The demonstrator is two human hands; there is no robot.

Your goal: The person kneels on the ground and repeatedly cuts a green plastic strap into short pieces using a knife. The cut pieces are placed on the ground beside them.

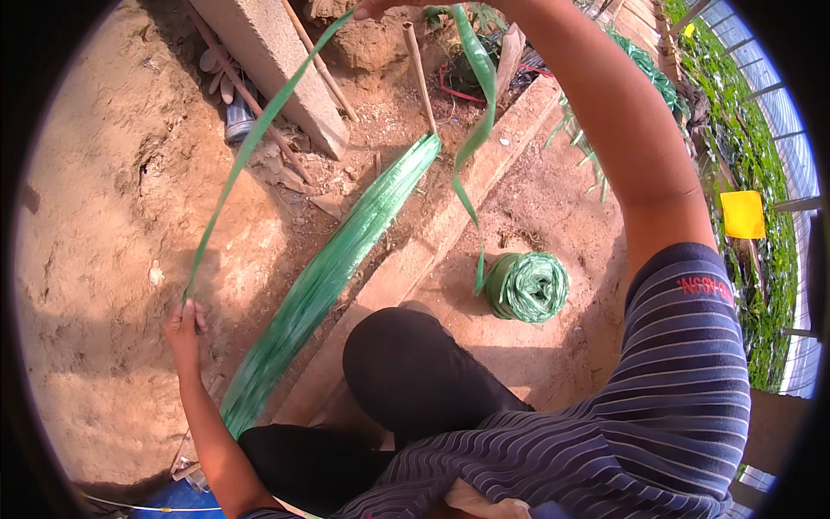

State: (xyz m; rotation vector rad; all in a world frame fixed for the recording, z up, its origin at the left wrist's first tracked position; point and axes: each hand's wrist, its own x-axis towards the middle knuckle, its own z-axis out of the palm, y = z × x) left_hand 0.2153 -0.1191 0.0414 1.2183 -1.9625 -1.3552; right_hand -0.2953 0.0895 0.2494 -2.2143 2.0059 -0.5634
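Note:
My left hand (187,325) pinches one end of a green plastic strip (249,139) at the left, over the bare earth. My right hand (377,8) is at the top edge, partly cut off, with its fingers on the same strip, which bows between both hands. From near the right hand, a twisted length hangs down to a roll of green plastic twine (528,287) standing on the ground by my knee. Between my hands, a long bundle of green strips (331,259) is drawn from a thin wooden stake (420,78) down toward my legs.
A concrete post (275,71) leans behind the stake, with a clear jar (238,120) beside it. A long beam (415,259) crosses the ground under my knee. More green strips (642,65) lie at upper right, near leafy plants (771,285) and a yellow card (742,214).

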